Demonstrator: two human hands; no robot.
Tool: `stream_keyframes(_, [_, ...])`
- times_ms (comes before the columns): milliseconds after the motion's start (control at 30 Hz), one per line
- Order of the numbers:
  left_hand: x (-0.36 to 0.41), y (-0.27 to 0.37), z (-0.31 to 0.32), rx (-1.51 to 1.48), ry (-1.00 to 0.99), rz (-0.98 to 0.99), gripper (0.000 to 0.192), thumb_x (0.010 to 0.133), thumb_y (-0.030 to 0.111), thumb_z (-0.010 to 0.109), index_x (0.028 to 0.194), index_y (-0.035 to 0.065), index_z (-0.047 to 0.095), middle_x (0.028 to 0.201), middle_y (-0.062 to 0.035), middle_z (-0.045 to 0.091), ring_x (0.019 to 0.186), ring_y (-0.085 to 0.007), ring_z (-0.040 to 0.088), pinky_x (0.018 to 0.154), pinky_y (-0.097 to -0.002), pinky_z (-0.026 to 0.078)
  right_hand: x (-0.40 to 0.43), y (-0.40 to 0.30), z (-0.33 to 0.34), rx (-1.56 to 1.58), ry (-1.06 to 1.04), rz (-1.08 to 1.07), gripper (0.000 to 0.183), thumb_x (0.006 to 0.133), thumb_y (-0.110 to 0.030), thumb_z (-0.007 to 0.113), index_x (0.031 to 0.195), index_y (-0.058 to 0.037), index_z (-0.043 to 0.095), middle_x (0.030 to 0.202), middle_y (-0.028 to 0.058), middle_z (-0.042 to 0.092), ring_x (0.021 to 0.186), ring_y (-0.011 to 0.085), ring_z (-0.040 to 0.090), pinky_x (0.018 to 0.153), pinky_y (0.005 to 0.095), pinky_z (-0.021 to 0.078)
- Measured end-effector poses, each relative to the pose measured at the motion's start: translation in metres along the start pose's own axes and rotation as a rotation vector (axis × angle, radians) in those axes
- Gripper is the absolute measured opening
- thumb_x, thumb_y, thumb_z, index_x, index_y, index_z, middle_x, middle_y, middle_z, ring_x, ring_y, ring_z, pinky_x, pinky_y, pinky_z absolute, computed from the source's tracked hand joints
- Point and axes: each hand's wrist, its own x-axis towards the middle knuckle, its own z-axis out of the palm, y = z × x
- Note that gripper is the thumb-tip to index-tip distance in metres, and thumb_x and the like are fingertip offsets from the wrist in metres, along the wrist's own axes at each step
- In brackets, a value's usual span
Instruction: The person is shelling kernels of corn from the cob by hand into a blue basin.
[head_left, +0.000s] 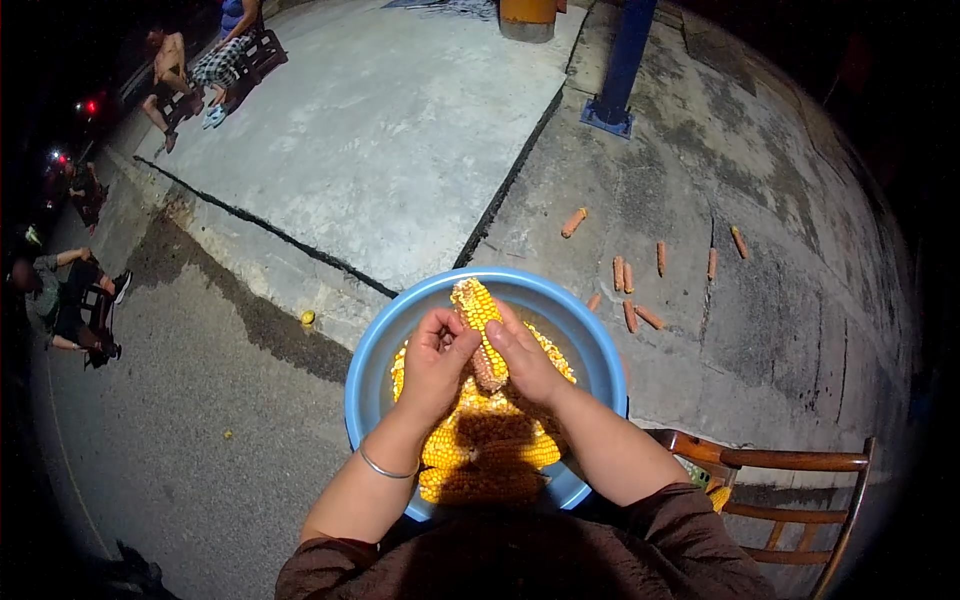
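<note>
A partly shelled ear of corn (480, 322) is tilted above a blue plastic basin (365, 375). My right hand (526, 352) grips it from the right, thumb laid over the kernels. Against its left side, where bare pinkish cob shows, the fingers and thumb of my left hand (437, 360) are pressed; whether they also bear its weight I cannot tell. Loose yellow kernels (553, 352) lie in the basin below. Nearer my body, several whole ears of corn (450, 448) rest in it, partly in shadow.
Several bare corn cobs (628, 277) lie scattered on the concrete to the right. A wooden chair (795, 459) stands at lower right, an ear of corn (720, 499) by it. Beyond rises a blue post (619, 71). Seated people (169, 75) are at upper left, another person (71, 300) at left.
</note>
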Motion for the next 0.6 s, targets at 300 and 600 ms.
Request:
stream_keyframes(300, [0.001, -0.003, -0.005, -0.103, -0.050, -0.001, 0.008, 0.087, 0.009, 0.053, 0.091, 0.0076, 0.046, 0.080, 0.0042, 0.045, 0.074, -0.0022, 0.041, 0.066, -0.0172, 0.036, -0.001, -0.001, -0.004, 0.296, -0.033, 0.116, 0.046, 0.093, -0.030, 0.040, 0.129, -0.0017, 0.034, 0.118, 0.0086, 0.047, 0.111, 0.0150, 0.042, 0.095, 0.0278, 0.0311])
stream_keyframes(600, [0.000, -0.002, -0.003, 0.017, -0.022, 0.022, 0.010, 0.085, 0.007, 0.054, 0.087, 0.0086, 0.045, 0.081, 0.0044, 0.044, 0.073, -0.0024, 0.041, 0.066, -0.0166, 0.036, -0.002, 0.005, -0.001, -0.086, 0.009, -0.015, 0.050, 0.092, -0.032, 0.041, 0.131, -0.0015, 0.031, 0.121, 0.0089, 0.045, 0.113, 0.0151, 0.040, 0.097, 0.0284, 0.0296])
